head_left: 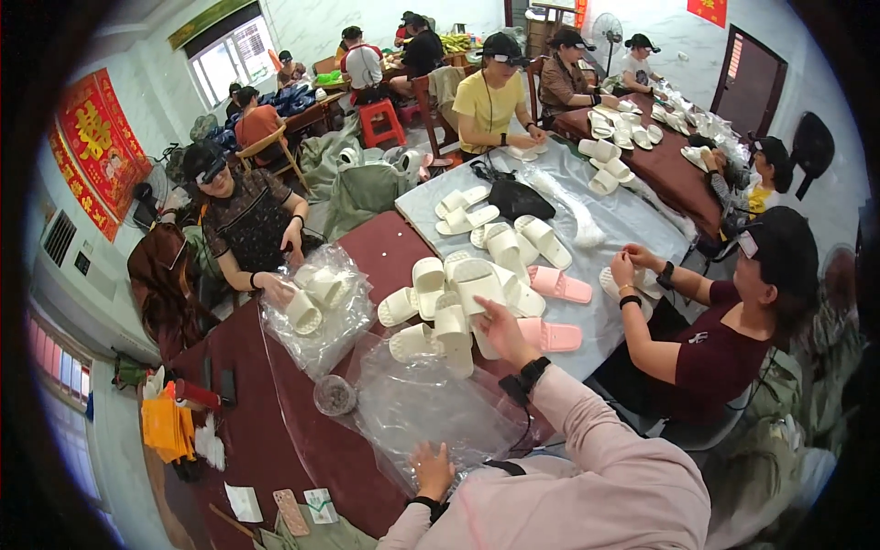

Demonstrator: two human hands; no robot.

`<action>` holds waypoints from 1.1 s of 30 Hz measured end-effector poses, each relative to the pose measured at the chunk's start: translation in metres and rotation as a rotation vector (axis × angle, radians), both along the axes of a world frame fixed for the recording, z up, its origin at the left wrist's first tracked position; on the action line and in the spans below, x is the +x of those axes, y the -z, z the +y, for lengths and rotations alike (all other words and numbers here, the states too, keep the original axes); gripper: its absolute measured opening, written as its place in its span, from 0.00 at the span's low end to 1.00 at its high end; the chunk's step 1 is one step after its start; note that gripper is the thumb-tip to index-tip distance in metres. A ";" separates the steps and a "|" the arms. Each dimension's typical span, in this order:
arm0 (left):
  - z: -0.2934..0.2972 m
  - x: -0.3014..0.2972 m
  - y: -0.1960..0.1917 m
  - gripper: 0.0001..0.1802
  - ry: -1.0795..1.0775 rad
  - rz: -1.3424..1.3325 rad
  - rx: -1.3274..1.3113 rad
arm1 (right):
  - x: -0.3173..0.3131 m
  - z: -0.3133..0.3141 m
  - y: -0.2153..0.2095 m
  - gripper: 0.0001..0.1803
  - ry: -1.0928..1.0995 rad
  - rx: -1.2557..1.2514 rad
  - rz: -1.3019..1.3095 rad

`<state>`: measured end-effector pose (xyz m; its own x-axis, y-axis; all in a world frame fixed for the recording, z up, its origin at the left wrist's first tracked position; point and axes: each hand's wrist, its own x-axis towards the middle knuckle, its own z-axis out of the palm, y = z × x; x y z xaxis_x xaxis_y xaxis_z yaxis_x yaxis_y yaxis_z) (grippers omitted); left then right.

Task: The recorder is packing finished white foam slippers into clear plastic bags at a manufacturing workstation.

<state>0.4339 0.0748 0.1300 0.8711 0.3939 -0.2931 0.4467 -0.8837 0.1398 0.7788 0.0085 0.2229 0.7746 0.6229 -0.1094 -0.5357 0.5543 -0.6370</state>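
My right hand (502,332) reaches forward over a heap of white slippers (458,302) on the dark red table (275,403). Its fingers rest on a white slipper (483,344) at the near side of the heap; a firm grip is not visible. My left hand (431,469) presses down on the near edge of a clear plastic bag (422,403) that lies flat before me. Two pink slippers (559,284) lie just right of the heap. Both sleeves are pale pink; a black watch sits on the right wrist.
A person at the left holds a clear bag of white slippers (316,307). Another person (733,321) sits at my right with slippers. More white slippers (477,215) and a black bag (518,197) lie on the grey cloth. A small round jar (335,396) stands nearby. Several people work at farther tables.
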 end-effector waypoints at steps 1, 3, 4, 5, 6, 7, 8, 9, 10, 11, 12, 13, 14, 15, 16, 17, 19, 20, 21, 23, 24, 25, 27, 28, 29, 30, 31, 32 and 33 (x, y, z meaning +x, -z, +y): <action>0.001 0.000 0.002 0.33 0.038 -0.018 0.020 | -0.010 -0.002 -0.019 0.21 -0.141 0.015 -0.098; 0.003 0.001 0.005 0.33 0.059 -0.002 0.011 | -0.038 -0.006 -0.065 0.22 -0.060 0.034 -0.186; 0.004 0.001 0.007 0.33 0.073 0.020 0.004 | -0.047 -0.010 -0.079 0.22 -0.106 0.055 -0.246; 0.006 -0.001 0.014 0.33 0.073 0.015 0.005 | -0.059 -0.012 -0.095 0.22 -0.158 0.076 -0.304; 0.008 -0.003 0.021 0.33 0.065 -0.002 0.014 | -0.072 -0.016 -0.113 0.22 -0.193 0.053 -0.299; 0.009 -0.003 0.025 0.33 0.064 -0.020 0.023 | -0.082 -0.019 -0.123 0.22 -0.188 0.052 -0.304; 0.011 -0.004 0.028 0.33 0.069 -0.025 0.024 | -0.091 -0.022 -0.131 0.22 -0.177 0.103 -0.351; 0.012 -0.006 0.031 0.33 0.079 -0.055 0.017 | -0.098 -0.024 -0.134 0.22 -0.168 0.154 -0.397; 0.012 -0.008 0.031 0.32 0.093 -0.083 0.008 | -0.103 -0.028 -0.132 0.22 -0.160 0.152 -0.400; 0.012 -0.007 0.032 0.32 0.100 -0.085 0.007 | -0.108 -0.031 -0.128 0.23 -0.150 0.161 -0.388; 0.013 -0.006 0.032 0.33 0.094 -0.086 -0.027 | -0.113 -0.035 -0.126 0.23 -0.140 0.172 -0.376; 0.015 -0.006 0.030 0.35 0.088 -0.082 -0.061 | -0.119 -0.038 -0.126 0.23 -0.134 0.171 -0.374; 0.014 -0.008 0.028 0.34 0.092 -0.135 -0.050 | -0.126 -0.041 -0.127 0.23 -0.136 0.071 -0.358; 0.012 -0.012 0.025 0.34 0.095 -0.132 -0.049 | -0.132 -0.043 -0.127 0.22 -0.139 -0.028 -0.341; 0.011 -0.012 0.023 0.33 0.104 -0.128 -0.047 | -0.136 -0.046 -0.124 0.22 -0.130 -0.027 -0.342; 0.012 -0.012 0.021 0.32 0.112 -0.124 -0.044 | -0.142 -0.048 -0.115 0.22 -0.149 -0.076 -0.276; 0.016 -0.015 0.014 0.28 0.118 -0.169 -0.023 | -0.147 -0.050 -0.089 0.22 -0.154 -0.125 -0.210; 0.019 -0.015 0.008 0.25 0.115 -0.214 -0.004 | -0.148 -0.048 -0.074 0.21 -0.166 -0.156 -0.182; 0.029 -0.014 0.002 0.25 0.126 -0.215 -0.005 | -0.148 -0.049 -0.060 0.21 -0.178 -0.188 -0.155; 0.059 -0.009 -0.020 0.17 -0.208 -0.168 -0.180 | -0.157 -0.037 -0.055 0.21 -0.179 -0.237 -0.179; 0.058 0.001 -0.059 0.13 -0.191 -0.308 -0.031 | -0.152 -0.036 -0.041 0.22 -0.179 -0.287 -0.172; 0.061 0.004 -0.096 0.11 -0.187 -0.453 0.120 | -0.150 -0.032 -0.031 0.22 -0.192 -0.336 -0.169; 0.085 -0.004 -0.154 0.12 -0.072 -0.952 -0.102 | -0.155 -0.027 -0.022 0.21 -0.266 -0.419 -0.198; 0.068 -0.003 -0.222 0.15 -0.033 -1.127 -0.122 | -0.154 -0.026 -0.015 0.21 -0.301 -0.523 -0.251; 0.061 -0.007 -0.268 0.16 0.026 -1.264 -0.083 | -0.153 -0.022 -0.007 0.21 -0.343 -0.626 -0.307; 0.055 -0.014 -0.297 0.17 0.087 -1.402 -0.045 | -0.150 -0.021 0.009 0.21 -0.330 -0.638 -0.302; 0.060 -0.029 -0.309 0.22 0.105 -1.556 -0.073 | -0.145 -0.022 0.032 0.21 -0.320 -0.670 -0.398; 0.066 -0.046 -0.322 0.26 0.110 -1.711 -0.091 | -0.144 -0.019 0.046 0.20 -0.324 -0.698 -0.498; 0.038 -0.051 -0.376 0.28 0.438 -1.909 -0.012 | -0.148 -0.006 0.052 0.20 -0.351 -0.703 -0.512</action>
